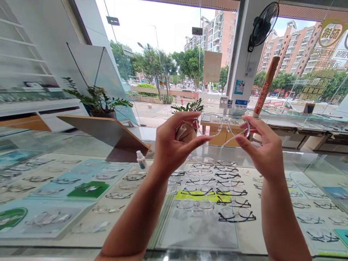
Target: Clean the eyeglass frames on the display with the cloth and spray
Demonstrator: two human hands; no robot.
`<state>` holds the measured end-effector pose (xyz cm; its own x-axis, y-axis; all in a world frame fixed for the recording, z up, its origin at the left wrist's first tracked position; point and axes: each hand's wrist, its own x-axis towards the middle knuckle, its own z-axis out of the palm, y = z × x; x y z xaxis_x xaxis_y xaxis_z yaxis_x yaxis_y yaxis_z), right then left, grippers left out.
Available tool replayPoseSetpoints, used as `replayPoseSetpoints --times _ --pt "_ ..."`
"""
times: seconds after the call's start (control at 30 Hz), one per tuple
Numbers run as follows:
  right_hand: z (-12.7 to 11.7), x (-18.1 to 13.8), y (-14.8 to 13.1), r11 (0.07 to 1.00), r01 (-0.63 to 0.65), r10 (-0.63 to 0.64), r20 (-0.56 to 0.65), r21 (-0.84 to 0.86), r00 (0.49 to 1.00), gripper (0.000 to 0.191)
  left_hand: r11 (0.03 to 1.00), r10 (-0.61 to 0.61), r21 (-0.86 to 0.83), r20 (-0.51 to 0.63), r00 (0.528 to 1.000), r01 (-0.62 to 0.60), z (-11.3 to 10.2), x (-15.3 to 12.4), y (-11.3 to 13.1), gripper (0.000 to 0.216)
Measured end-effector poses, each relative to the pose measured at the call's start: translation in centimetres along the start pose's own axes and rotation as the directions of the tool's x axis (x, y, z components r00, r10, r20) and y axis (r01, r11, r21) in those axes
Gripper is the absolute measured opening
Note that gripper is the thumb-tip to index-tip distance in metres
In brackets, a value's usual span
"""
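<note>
Clear-framed eyeglasses are held up in front of me, above the glass counter, their round lenses facing the window. My left hand pinches the left lens rim between thumb and fingertips. Tucked in that same palm is a crumpled brown cloth. My right hand grips the right rim with thumb and forefinger. One thin temple arm slants down below the right lens. Behind my left forearm, a small white bottle stands on the countertop.
Under the glass countertop lie rows of eyeglass frames. A tilted wooden board stands at the left, near a potted plant. A wall fan hangs on the pillar. More display counters line the window at right.
</note>
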<state>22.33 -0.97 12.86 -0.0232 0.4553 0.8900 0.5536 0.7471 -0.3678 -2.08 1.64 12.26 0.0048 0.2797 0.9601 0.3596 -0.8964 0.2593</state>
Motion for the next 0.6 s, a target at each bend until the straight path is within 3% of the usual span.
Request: replayPoseSetpoints --times 0.3,0.6 --pt "-0.4 0.0 0.1 0.999 0.049 -0.048 0.023 -0.022 0.999 0.050 0.999 -0.040 -0.025 0.009 0.999 0.040 -0.2 0.1 0.0 0.051" --pt "0.4 -0.4 -1.3 0.964 0.179 -0.207 -0.138 -0.196 0.968 0.044 0.981 -0.137 -0.125 0.119 0.983 0.152 0.7 0.4 -2.6 0.048"
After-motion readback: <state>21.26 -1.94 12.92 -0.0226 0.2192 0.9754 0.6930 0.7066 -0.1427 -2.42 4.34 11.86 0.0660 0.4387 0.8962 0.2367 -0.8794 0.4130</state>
